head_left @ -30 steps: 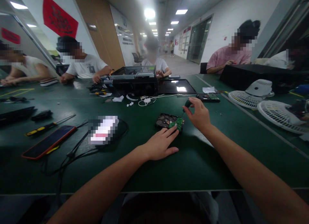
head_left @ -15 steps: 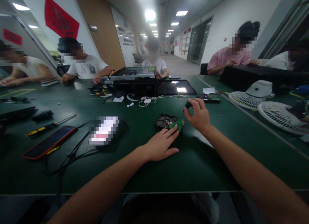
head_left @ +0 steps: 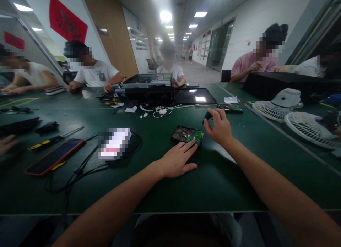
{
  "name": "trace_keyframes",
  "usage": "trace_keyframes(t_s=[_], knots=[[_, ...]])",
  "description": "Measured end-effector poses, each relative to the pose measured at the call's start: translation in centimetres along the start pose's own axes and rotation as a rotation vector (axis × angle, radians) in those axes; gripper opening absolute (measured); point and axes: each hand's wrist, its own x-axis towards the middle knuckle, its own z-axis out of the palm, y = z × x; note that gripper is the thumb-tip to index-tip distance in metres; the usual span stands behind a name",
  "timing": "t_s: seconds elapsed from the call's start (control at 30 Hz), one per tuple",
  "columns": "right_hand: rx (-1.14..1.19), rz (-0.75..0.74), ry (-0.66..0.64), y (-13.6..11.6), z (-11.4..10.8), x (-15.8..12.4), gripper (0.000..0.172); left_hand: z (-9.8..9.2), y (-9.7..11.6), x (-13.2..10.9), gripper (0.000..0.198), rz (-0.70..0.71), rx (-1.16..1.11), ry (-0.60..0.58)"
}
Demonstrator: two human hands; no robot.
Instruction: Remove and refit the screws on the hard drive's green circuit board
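A hard drive (head_left: 182, 132) with a green circuit board (head_left: 197, 134) lies on the green table (head_left: 149, 190). My left hand (head_left: 179, 159) lies flat with its fingers apart, its fingertips resting on the near edge of the drive and board. Above the drive's right edge, my right hand (head_left: 217, 126) is closed round the dark handle of a small screwdriver (head_left: 207, 115). The thin shaft points down at the right side of the board; its tip is too small to make out.
On the left lie a phone (head_left: 55, 157), a yellow-black screwdriver (head_left: 45, 143), a lit device (head_left: 114, 144) and cables. Behind stand an open computer case (head_left: 146, 92) and a second drive (head_left: 230, 108). White fans (head_left: 277, 105) lie right. Several people sit round the table.
Another person's hand has come into view at the left edge. The person in pink has shifted their hands slightly. My own hands have hardly moved.
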Motion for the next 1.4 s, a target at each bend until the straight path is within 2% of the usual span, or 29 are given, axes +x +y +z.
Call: trace_keyframes(t_s=[0.47, 0.9, 1.2, 1.4], knots=[[0.056, 0.022, -0.073, 0.05, 0.07, -0.07, 0.051, 0.05, -0.07, 0.00, 0.078, 0.002, 0.000, 0.002], [-0.007, 0.086, -0.020, 0.28, 0.74, -0.46, 0.050, 0.13, -0.20, -0.04, 0.078, 0.004, -0.013, 0.000], [0.091, 0.033, -0.057, 0.10, 0.37, -0.26, 0.053, 0.10, -0.20, -0.05, 0.079, 0.011, -0.003, 0.009], [0.065, 0.028, -0.041, 0.23, 0.56, -0.33, 0.052, -0.13, -0.05, -0.07, 0.078, 0.004, 0.003, -0.007]])
